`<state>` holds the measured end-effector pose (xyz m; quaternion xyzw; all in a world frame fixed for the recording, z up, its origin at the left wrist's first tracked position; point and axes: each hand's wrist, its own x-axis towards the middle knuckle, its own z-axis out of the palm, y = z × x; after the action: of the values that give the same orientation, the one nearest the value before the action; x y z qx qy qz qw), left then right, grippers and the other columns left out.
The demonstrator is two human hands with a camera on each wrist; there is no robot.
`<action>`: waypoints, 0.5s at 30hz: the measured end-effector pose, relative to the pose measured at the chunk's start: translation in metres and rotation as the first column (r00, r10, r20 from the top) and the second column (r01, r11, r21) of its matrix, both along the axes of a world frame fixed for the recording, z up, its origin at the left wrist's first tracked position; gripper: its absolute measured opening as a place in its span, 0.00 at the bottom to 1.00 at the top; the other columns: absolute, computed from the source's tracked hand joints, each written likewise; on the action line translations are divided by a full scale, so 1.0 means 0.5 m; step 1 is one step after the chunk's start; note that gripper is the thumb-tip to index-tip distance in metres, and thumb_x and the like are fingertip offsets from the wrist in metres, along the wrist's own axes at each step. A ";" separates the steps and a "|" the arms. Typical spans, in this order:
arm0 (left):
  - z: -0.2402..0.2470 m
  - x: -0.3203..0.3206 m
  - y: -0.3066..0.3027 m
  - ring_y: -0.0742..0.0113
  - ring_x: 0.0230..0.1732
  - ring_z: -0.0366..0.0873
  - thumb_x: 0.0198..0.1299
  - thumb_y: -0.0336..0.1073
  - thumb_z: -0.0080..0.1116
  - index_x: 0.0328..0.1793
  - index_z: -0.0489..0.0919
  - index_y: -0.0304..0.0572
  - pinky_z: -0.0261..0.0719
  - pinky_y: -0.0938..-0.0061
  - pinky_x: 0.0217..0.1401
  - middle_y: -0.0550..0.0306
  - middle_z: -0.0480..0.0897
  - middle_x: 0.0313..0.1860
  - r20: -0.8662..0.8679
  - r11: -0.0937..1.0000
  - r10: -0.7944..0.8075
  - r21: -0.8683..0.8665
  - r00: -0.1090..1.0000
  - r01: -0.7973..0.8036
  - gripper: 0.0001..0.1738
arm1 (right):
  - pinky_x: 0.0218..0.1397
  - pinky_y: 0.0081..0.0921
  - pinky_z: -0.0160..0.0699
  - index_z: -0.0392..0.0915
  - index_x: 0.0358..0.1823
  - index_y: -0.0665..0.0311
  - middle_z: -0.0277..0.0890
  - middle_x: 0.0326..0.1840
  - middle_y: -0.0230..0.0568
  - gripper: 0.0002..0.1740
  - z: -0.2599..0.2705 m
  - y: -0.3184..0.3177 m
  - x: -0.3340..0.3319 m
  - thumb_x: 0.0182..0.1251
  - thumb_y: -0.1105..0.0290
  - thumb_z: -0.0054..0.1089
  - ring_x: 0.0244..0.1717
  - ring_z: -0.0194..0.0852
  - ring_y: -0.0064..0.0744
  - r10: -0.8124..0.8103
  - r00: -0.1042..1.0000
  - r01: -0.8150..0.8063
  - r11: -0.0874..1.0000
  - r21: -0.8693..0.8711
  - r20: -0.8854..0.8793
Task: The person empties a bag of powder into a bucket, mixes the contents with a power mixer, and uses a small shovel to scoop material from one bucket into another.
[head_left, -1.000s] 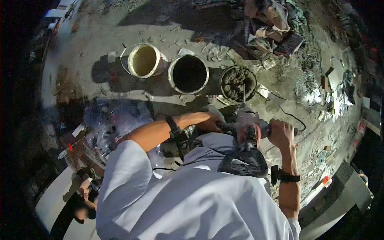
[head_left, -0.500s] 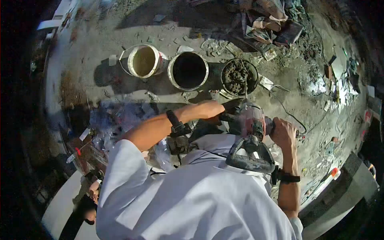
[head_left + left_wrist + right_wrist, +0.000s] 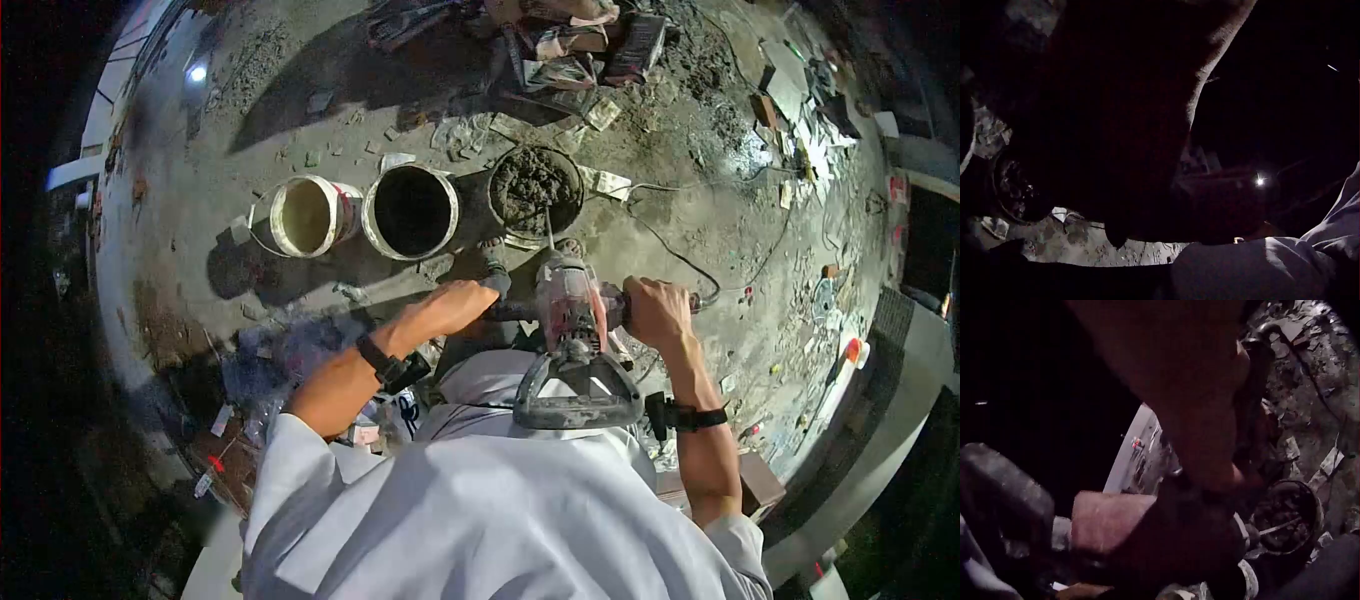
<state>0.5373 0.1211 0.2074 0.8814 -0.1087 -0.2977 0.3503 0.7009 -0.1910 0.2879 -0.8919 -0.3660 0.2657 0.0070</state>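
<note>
A red and grey power tool [image 3: 572, 310] with a black loop handle is held in front of the body in the head view. My left hand [image 3: 455, 305] grips its left side handle and my right hand [image 3: 655, 308] grips the right one. In the right wrist view the tool's red housing [image 3: 1110, 522] shows below my dark right hand [image 3: 1204, 444]. A metal rod [image 3: 549, 228] runs from the tool into a dark bucket [image 3: 578, 205] of lumpy grey material. The left wrist view is mostly dark, with the hand's grip hidden.
Left of that bucket stand a dark-filled bucket [image 3: 370, 215] and a pale bucket [image 3: 275, 222]. Bags and debris [image 3: 570, 60] lie beyond. A cable [image 3: 675, 252] crosses the ground at the right. Clear plastic [image 3: 270, 365] lies at the left.
In the head view the buckets and debris have shifted left and the tool sits further left. Both hands keep their grip on the handles. The person at the lower left has left the view.
</note>
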 end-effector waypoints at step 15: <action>-0.021 -0.110 0.002 0.43 0.43 0.76 0.61 0.24 0.47 0.54 0.72 0.38 0.74 0.56 0.47 0.43 0.75 0.38 0.136 0.997 -0.044 -0.052 0.990 0.051 0.15 | 0.38 0.44 0.82 0.79 0.34 0.62 0.82 0.32 0.46 0.09 -0.017 0.004 -0.004 0.52 0.66 0.63 0.36 0.84 0.51 0.088 0.996 -0.088 0.996 -0.014 -0.013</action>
<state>0.4820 0.1218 0.1971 0.8867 -0.1612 -0.2425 0.3591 0.6987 -0.1892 0.2794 -0.8732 -0.4031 0.2738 -0.0088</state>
